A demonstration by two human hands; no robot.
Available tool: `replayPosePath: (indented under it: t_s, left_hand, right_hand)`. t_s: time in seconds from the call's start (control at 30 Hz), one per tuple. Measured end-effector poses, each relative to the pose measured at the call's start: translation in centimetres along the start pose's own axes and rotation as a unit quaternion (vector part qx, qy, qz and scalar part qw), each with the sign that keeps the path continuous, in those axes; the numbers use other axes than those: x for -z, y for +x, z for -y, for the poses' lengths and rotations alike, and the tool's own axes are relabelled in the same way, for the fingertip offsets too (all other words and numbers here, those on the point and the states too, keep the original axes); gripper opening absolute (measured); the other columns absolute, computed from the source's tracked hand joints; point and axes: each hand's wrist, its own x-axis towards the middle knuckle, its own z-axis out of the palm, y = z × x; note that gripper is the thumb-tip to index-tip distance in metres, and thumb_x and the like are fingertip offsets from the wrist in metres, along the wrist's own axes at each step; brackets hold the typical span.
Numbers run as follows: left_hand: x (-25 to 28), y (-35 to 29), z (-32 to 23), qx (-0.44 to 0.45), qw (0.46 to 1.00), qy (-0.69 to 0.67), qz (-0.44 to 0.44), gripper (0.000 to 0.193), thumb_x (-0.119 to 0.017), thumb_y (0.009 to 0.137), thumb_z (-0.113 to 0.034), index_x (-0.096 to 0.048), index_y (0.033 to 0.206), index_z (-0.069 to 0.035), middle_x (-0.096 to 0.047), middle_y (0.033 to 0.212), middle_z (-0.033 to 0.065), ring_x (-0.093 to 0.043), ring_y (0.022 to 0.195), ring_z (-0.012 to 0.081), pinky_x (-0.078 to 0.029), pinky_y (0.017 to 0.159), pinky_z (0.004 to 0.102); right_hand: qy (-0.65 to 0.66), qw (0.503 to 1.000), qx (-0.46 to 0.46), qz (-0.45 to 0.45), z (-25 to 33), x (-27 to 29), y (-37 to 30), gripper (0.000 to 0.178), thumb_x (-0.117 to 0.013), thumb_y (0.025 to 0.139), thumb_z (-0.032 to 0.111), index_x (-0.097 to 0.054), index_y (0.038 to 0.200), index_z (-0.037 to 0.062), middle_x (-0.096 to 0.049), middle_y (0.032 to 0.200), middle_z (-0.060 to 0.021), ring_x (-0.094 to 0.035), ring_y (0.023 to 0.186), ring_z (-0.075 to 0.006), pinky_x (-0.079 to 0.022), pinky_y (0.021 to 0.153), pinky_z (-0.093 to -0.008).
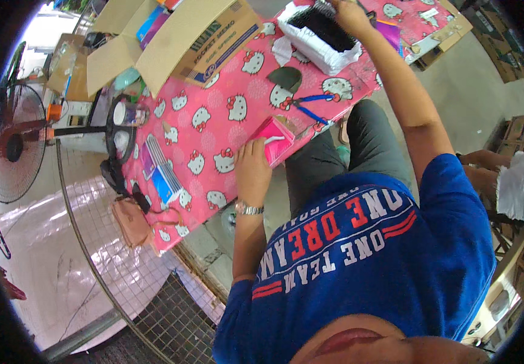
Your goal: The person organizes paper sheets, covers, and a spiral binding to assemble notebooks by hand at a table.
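My left hand (252,162) is closed on the left edge of a small pink memo pad (279,144) at the table's near edge; a white strip lies across the pad. At the far side, my right hand (352,19) reaches over a white paper-lined box (315,56) filled with a dark mass of thin black pieces (323,27). Its fingers are bent together at the box's far end, partly cut off by the picture's top edge; what they pinch is hidden. Blue-handled pliers (310,104) lie between the pad and the box, beside a dark rounded piece (286,77).
A pink patterned cloth (213,130) covers the table. An open cardboard box (198,48) stands at the far left. Blue-covered pads (163,176), a brown bag (131,221) and a cup (129,114) are along the left side, near a fan (16,142). A person's arm (486,161) shows at right.
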Motion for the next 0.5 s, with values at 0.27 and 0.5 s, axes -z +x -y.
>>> replayPosePath:
  t_s: [0.27,0.5]
  left_hand:
    - [-1.8,0.4,-0.2,0.010,0.995,-0.007,-0.102,0.021,-0.054,0.092,-0.020,-0.060,0.106,-0.006,-0.063,0.100,0.0113,-0.055,0.099,0.0300,-0.035,0.093,0.0451]
    - [-2.1,-0.4,0.3,0.009,0.996,-0.009,-0.087,0.018,-0.055,0.092,-0.020,-0.060,0.103,-0.006,-0.064,0.098,0.0105,-0.055,0.095,0.0297,-0.036,0.090,0.0443]
  right_hand:
    - [0.320,0.909,0.239,0.120,13.8,5.9,-9.6,0.022,-0.058,0.090,0.012,-0.065,0.109,0.0058,-0.063,0.099,-0.0164,-0.061,0.090,-0.0348,-0.049,0.080,-0.0416]
    - [0.498,0.818,0.161,0.239,19.6,6.3,-18.9,0.025,-0.067,0.079,0.004,-0.068,0.104,0.0053,-0.062,0.095,-0.0124,-0.061,0.090,-0.0296,-0.050,0.079,-0.0390]
